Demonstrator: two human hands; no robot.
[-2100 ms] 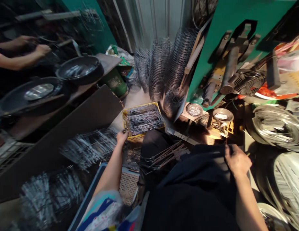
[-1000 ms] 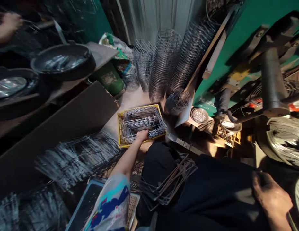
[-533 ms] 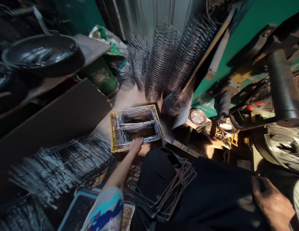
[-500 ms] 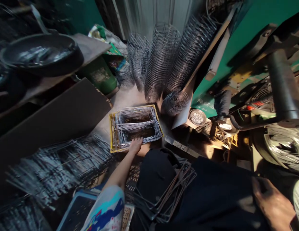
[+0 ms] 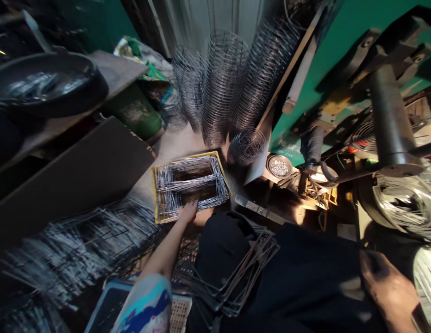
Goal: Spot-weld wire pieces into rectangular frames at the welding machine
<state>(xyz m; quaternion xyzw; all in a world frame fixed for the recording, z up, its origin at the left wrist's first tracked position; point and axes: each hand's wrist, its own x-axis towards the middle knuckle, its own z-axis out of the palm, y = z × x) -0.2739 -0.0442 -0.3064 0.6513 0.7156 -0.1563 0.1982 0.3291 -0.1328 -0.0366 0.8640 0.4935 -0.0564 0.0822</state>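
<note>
My left hand [image 5: 188,211] reaches to the near side of a yellow crate [image 5: 153,194], its fingers closed over the bundled metal wires there. Rectangular wire frames [image 5: 189,183] fill the crate in stacked layers, with a dark gap on each side of a middle row of wires. My right hand [image 5: 390,289] rests by my dark-trousered leg, loosely curled, thumb apart from the fingers, with nothing visible in it. Several bent wire frames [image 5: 241,277] hang around my other knee.
Tall stacks of wire rings [image 5: 224,88] stand behind the crate. A pile of wire pieces [image 5: 86,245] lies at left, below a dark panel [image 5: 79,171]. A green machine [image 5: 284,134] with a thick metal cylinder [image 5: 392,120] is at right, near a bowl of small bits [image 5: 279,165].
The view has shifted slightly, so most things sit a little further left. My left hand stays at the crate's near side; my right hand stays by my leg.
</note>
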